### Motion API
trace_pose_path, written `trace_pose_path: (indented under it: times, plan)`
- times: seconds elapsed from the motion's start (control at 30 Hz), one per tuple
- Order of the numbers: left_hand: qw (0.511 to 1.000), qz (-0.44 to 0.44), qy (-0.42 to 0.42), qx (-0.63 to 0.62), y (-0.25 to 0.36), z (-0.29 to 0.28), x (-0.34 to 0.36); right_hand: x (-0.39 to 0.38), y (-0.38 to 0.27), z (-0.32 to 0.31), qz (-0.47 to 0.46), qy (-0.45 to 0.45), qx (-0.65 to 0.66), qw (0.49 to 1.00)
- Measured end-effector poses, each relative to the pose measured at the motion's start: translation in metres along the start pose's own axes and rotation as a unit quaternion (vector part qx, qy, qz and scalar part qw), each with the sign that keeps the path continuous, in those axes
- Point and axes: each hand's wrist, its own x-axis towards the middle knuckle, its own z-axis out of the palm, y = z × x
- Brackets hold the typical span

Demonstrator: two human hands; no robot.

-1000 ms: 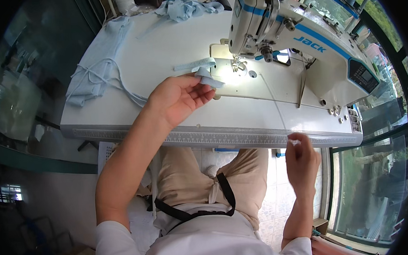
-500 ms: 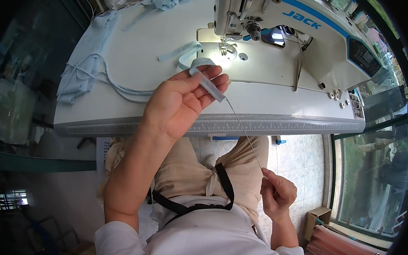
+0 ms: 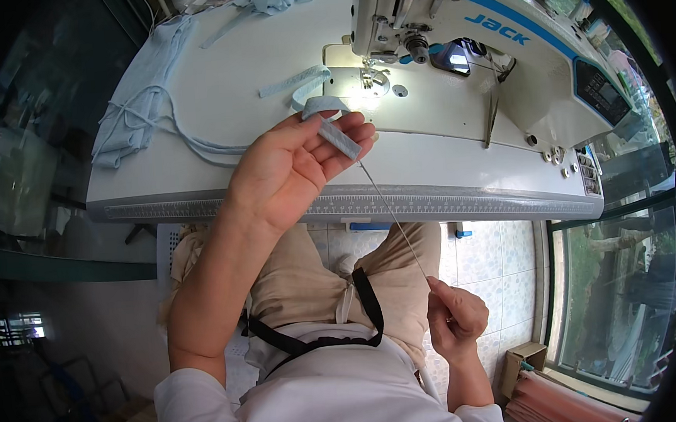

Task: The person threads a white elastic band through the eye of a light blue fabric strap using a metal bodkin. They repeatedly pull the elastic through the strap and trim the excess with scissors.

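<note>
At the far left of the white sewing table (image 3: pixel 191 81) lies a heap of pale blue fabric (image 3: pixel 134 107) with thin cords trailing off it toward the middle. Nearer the centre, the person's left hand (image 3: pixel 293 171) is held palm-up over the table's front edge, fingers loosely curled, with a narrow strip of light blue fabric (image 3: pixel 333 130) lying across the fingertips and pinched under the thumb; the strip's far end loops back toward the lit needle plate. A second blue strip (image 3: pixel 295 80) lies flat on the table just beyond the hand. From the held strip a thin thread (image 3: pixel 392 208) runs taut, down and to the right, past the ruler (image 3: pixel 430 201) printed along the table's front edge and over the person's lap. Its lower end is nipped between thumb and forefinger of the right hand (image 3: pixel 454 317), which is otherwise closed and held low, well apart from the left. Above and right stands the white and blue sewing machine (image 3: pixel 514 53).
</note>
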Motion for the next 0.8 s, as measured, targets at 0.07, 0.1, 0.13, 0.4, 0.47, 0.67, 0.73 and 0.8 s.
trace_pose_path:
  times: [0.07, 0.1, 0.13, 0.4, 0.47, 0.67, 0.73, 0.8]
  plan:
    - [1.0, -0.003, 0.001, -0.001, -0.001, 0.0, 0.0, 0.0, 0.001, 0.001, -0.003, 0.004, -0.001, 1.0]
    - [1.0, -0.004, 0.002, -0.002, -0.002, 0.0, 0.001, 0.0, 0.001, 0.003, -0.006, 0.017, 0.001, 1.0]
    - [1.0, -0.006, 0.0, -0.001, -0.003, 0.0, 0.001, 0.002, 0.002, 0.006, -0.008, 0.029, 0.004, 1.0]
    - [0.995, -0.001, 0.01, 0.103, -0.019, 0.002, -0.007, 0.007, 0.001, 0.014, 0.003, 0.03, 0.034, 0.999]
    - [0.994, 0.006, 0.009, 0.113, -0.027, 0.005, -0.016, 0.008, 0.001, 0.023, 0.016, 0.026, 0.06, 0.998]
    - [0.958, 0.002, 0.051, 0.283, -0.062, -0.018, -0.066, 0.012, -0.027, 0.083, 0.209, -0.09, 0.299, 0.927]
    - [0.933, -0.025, 0.076, 0.351, -0.069, -0.045, -0.097, 0.004, -0.024, 0.106, 0.224, -0.15, 0.369, 0.889]
    - [0.919, 0.004, 0.113, 0.377, -0.077, -0.073, -0.13, 0.012, -0.014, 0.108, 0.159, -0.213, 0.283, 0.922]
